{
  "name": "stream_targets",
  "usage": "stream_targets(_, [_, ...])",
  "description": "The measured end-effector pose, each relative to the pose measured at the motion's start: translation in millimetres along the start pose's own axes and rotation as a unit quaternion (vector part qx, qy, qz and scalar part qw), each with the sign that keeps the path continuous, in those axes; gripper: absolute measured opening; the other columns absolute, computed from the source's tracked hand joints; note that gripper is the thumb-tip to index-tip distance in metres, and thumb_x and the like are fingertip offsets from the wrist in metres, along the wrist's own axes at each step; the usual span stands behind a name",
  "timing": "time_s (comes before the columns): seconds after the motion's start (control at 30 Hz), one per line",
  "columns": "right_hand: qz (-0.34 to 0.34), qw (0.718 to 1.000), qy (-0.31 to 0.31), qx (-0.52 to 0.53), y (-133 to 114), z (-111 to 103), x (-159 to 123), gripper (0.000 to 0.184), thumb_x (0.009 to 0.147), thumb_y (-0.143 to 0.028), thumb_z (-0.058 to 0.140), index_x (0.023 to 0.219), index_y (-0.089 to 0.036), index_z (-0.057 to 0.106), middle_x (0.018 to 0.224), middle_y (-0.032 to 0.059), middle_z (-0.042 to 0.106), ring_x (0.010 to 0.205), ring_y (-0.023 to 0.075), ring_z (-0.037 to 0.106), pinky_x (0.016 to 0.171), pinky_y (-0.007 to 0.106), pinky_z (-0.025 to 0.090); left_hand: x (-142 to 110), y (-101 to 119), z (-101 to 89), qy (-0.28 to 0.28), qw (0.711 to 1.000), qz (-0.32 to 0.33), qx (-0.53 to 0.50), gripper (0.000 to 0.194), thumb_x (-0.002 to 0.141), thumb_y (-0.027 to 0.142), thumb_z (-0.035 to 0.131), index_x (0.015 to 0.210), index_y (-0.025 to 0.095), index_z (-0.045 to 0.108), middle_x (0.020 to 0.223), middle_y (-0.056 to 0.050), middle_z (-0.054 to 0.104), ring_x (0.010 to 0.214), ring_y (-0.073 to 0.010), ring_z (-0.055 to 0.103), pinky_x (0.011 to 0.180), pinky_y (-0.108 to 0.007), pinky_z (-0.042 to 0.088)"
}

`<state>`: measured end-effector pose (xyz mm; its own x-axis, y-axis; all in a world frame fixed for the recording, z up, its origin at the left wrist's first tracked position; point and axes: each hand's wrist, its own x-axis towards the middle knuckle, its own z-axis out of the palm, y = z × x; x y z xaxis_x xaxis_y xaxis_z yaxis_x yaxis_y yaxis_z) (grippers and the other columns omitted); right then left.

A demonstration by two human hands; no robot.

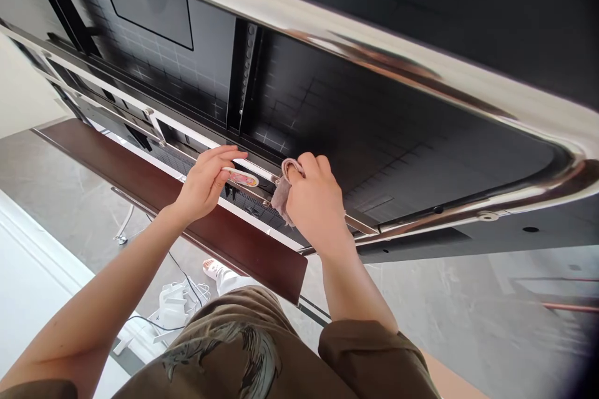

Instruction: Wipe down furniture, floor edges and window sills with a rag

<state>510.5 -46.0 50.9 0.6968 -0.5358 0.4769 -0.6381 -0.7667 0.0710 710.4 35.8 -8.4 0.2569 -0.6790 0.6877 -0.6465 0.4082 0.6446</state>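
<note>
Two hands: left hand [206, 183] and right hand [313, 199] are up at a long metal strip [206, 152], close together but not touching, with only a narrow gap between them!

Left hand: fingers pinched shut on a small oval tag [241, 178], white with a pink middle, its tip pointing across the gap.

Right hand: clamped around a bunched pinkish-grey cloth [279, 196], right up at the strip, the loose end hanging below the fist.

Overhead: a big glossy black panel [374, 124] tilts above both hands, reflecting a grid of ceiling lines, with plenty of open surface to the right of the right hand.

Top edge: a wide shiny steel rim [374, 55] sweeps across the view and curves down at the far right, well clear of the hands.

Lower edge: a dark-red wooden board [187, 218] runs just below the strip, with the left wrist passing over it and the right hand beyond its end.

Underneath: past that board, open grey floor [60, 180] drops away, with a white cable bundle [175, 305] lying on it and a foot in a white sandal [213, 268] near it.

Closest in: an olive printed shirt [234, 349] fills the bottom of the view.
</note>
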Motion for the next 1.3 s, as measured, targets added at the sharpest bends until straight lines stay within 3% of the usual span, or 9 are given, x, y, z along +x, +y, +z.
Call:
stream_targets(0.2, [-0.049,0.996,-0.053,0.045,-13,6,41,0.024,0.092,-0.010,0.045,0.081,-0.019,0.063,0.090,0.0085,0.057,0.088,0.0216,0.051,0.074,0.033,0.046,-10,-21,-12.5,0.096,0.994,-0.045,-0.021,0.048,0.101,0.053,0.031,0.112,0.019,0.063,0.122,-0.011,0.068,0.115,-0.0232,0.062,0.096,-0.037,0.049])
stream_targets(0.3, [-0.065,0.994,-0.070,0.045,-29,15,65,0.022,0.091,-0.011,0.047,0.077,-0.019,0.063,0.091,0.0087,0.058,0.088,0.0218,0.051,0.074,0.033,0.046,-8,-25,-20.8,0.105,0.992,-0.060,-0.028,0.048,0.101,0.052,0.032,0.116,0.019,0.063,0.126,-0.011,0.067,0.119,-0.0233,0.061,0.101,-0.038,0.047])
stream_targets(0.4, [-0.085,0.995,-0.043,0.040,-49,24,81,0.018,0.088,-0.013,0.051,0.079,-0.018,0.065,0.092,0.0100,0.058,0.089,0.0235,0.052,0.074,0.034,0.047,3,-34,-30.3,0.110,0.991,-0.062,-0.035,0.050,0.100,0.055,0.032,0.118,0.020,0.063,0.130,-0.010,0.065,0.130,-0.0242,0.054,0.109,-0.040,0.042])
stream_targets(0.53, [-0.075,0.997,-0.007,0.010,-64,29,82,0.019,0.085,-0.008,0.051,0.083,-0.017,0.068,0.095,0.0125,0.060,0.092,0.0262,0.052,0.075,0.037,0.045,14,-53,-42.2,0.113,0.992,-0.049,-0.033,0.052,0.099,0.057,0.031,0.115,0.019,0.063,0.127,-0.012,0.067,0.131,-0.0246,0.054,0.110,-0.042,0.040])
stream_targets(0.7, [-0.084,0.996,0.011,-0.003,-60,31,73,0.030,0.087,-0.003,0.044,0.080,-0.017,0.069,0.090,0.0104,0.060,0.089,0.0233,0.051,0.074,0.035,0.041,14,-70,-47.5,0.114,0.992,-0.037,-0.041,0.055,0.099,0.059,0.029,0.111,0.018,0.063,0.126,-0.013,0.067,0.130,-0.0247,0.054,0.111,-0.042,0.040])
stream_targets(1.03, [-0.077,0.997,0.016,-0.009,-83,40,91,0.036,0.093,-0.004,0.036,0.094,-0.013,0.071,0.096,0.0141,0.061,0.092,0.0256,0.049,0.078,0.038,0.038,12,-73,-50.3,0.089,0.995,-0.014,-0.047,0.048,0.102,0.051,0.028,0.111,0.018,0.062,0.125,-0.013,0.068,0.130,-0.0235,0.054,0.112,-0.044,0.038])
stream_targets(1.2, [-0.107,0.994,-0.022,0.020,-109,43,123,0.027,0.094,-0.010,0.043,0.102,-0.013,0.069,0.106,0.0148,0.061,0.103,0.0279,0.050,0.086,0.039,0.040,8,-78,-53.7,0.173,0.981,-0.015,-0.085,0.046,0.100,0.055,0.033,0.101,0.018,0.061,0.115,-0.012,0.071,0.128,-0.0245,0.056,0.109,-0.042,0.041])
stream_targets(1.3, [-0.134,0.989,-0.038,0.042,-131,49,150,0.025,0.098,-0.017,0.043,0.105,-0.013,0.067,0.112,0.0132,0.059,0.110,0.0279,0.050,0.092,0.040,0.041,7,-88,-58.8,0.239,0.966,-0.033,-0.096,0.038,0.099,0.052,0.040,0.094,0.019,0.060,0.109,-0.010,0.072,0.115,-0.0228,0.063,0.103,-0.039,0.046])
